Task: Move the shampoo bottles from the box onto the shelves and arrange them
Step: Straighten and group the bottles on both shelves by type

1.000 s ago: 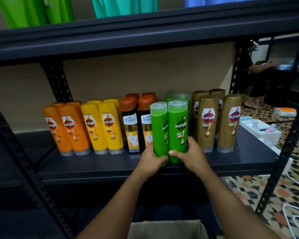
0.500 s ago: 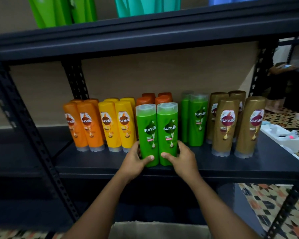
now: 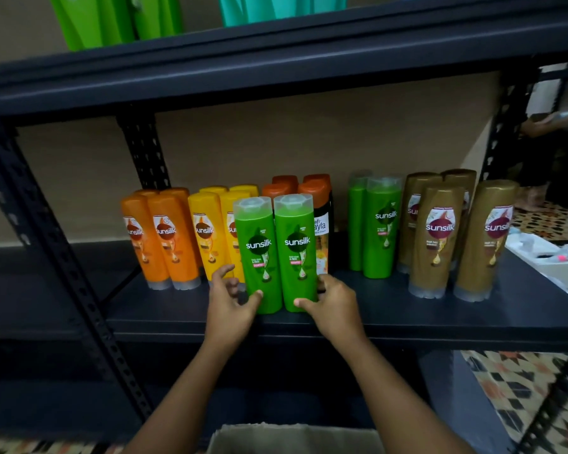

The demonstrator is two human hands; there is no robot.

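Note:
Two green Sunsilk bottles stand upright side by side near the front edge of the dark middle shelf (image 3: 407,311). My left hand (image 3: 228,301) holds the base of the left green bottle (image 3: 259,253), thumb on its front and fingers at its left side. My right hand (image 3: 335,304) grips the base of the right green bottle (image 3: 297,253), thumb in front, fingers round its right side. The pair stands in front of the yellow bottles (image 3: 207,234) and the black Shayla bottles (image 3: 322,224). The open cardboard box (image 3: 295,437) is at the bottom edge; its inside is hidden.
Orange bottles (image 3: 164,237) stand at the row's left end; another green pair (image 3: 381,227) and gold bottles (image 3: 440,237) on the right. A gap lies between the black bottles and the green pair. The upper shelf carries green bottles (image 3: 112,18) and teal bottles (image 3: 276,8). A white box (image 3: 551,260) sits far right.
Both hands have carried the two green bottles leftward along the shelf front, from before the rear green pair to before the yellow and black bottles. The view has shifted left.

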